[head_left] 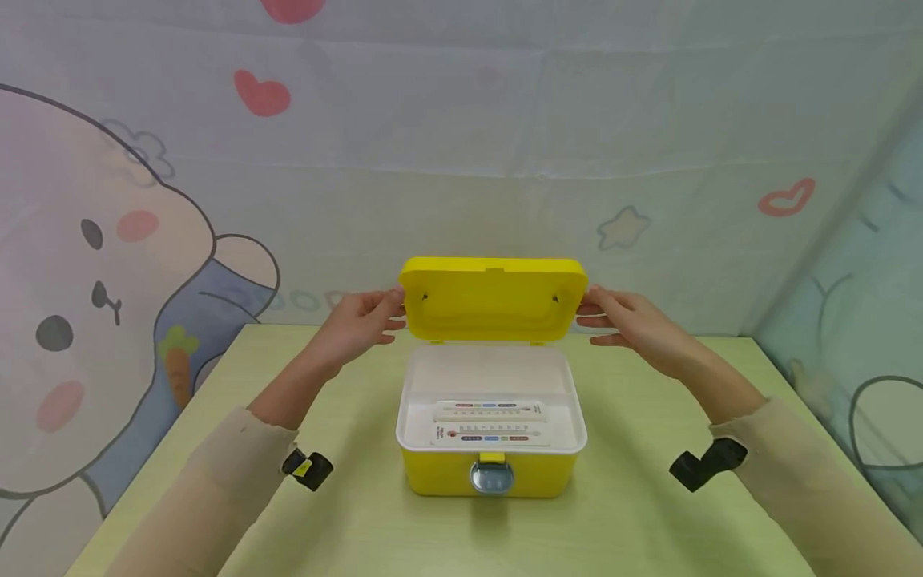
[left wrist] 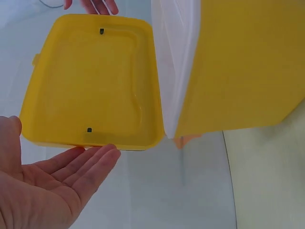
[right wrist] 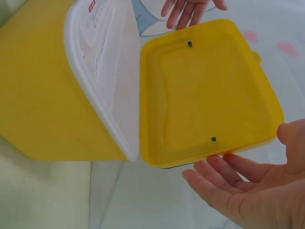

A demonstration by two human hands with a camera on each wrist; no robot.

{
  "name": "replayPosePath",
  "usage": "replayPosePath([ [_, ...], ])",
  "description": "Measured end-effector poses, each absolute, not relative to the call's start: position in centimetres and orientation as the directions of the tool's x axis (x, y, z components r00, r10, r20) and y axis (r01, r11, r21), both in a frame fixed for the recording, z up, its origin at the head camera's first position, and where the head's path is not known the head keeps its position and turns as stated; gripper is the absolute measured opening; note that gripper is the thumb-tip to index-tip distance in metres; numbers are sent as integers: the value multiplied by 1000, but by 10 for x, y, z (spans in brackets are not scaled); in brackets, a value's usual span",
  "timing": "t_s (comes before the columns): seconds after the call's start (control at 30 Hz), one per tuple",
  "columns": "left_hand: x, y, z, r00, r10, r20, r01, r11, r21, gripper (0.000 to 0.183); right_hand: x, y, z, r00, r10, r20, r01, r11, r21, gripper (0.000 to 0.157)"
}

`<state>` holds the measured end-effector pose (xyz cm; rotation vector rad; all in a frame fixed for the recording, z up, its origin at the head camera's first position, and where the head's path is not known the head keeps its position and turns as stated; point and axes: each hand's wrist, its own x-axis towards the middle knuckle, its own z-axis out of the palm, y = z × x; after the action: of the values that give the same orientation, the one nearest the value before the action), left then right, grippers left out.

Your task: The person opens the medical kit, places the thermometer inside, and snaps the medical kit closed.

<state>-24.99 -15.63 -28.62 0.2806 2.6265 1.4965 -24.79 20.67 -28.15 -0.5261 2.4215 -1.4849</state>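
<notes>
A yellow storage box (head_left: 425,474) with a white inner tray (head_left: 409,417) stands on the table, its yellow lid (head_left: 497,304) raised upright on the hinges at the back. My left hand (head_left: 360,322) touches the lid's left side with nearly straight fingers (left wrist: 97,167). At the opposite side, my right hand (head_left: 627,322) has its extended fingers (right wrist: 228,174) against the lid's edge. Both thumbs lie near the lid's front corners. Two white thermometers (head_left: 490,411) with printed scales lie in the tray. A clear latch (head_left: 492,478) hangs on the box front.
The pale green table (head_left: 346,513) reaches back to a cloth backdrop (head_left: 461,120) printed with cartoon figures and hearts. Another cloth panel (head_left: 858,304) borders the table's right side. Black straps with small devices (head_left: 308,469) sit on both sleeves.
</notes>
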Motion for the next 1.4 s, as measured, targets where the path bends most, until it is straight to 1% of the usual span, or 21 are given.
replayPosePath([
  [0.17, -241, -155, -282, -977, 213, -34, 88, 535, 840, 74, -241, 207, -279, -897, -440, -38, -171, 426, -888, 65],
  [0.4, -229, -155, -282, -975, 221, -31, 98, 547, 831, 80, -228, 203, -276, -917, -394, -64, -130, 448, -885, 70],
  [0.6, -222, -156, -285, -975, 218, -39, 89, 547, 832, 79, -219, 197, -279, -937, -343, -67, -106, 461, -881, 73],
  [0.8, -213, -156, -288, -973, 224, -46, 87, 546, 833, 73, -210, 193, -283, -943, -327, -55, -119, 489, -864, 69],
  [0.93, -205, -155, -291, -975, 213, -62, 73, 574, 816, 71, -204, 192, -285, -942, -330, -61, -129, 524, -842, 71],
  [1.03, -199, -155, -295, -974, 221, -59, 87, 599, 796, 72, -201, 192, -288, -943, -326, -63, -143, 570, -809, 73],
  [1.27, -189, -151, -301, -974, 228, -13, 137, 629, 765, 75, -190, 192, -296, -958, -279, -69, -144, 672, -726, 81],
  [1.4, -184, -150, -307, -975, 221, 20, 160, 637, 754, 73, -184, 191, -302, -961, -271, -50, -157, 688, -709, 79],
])
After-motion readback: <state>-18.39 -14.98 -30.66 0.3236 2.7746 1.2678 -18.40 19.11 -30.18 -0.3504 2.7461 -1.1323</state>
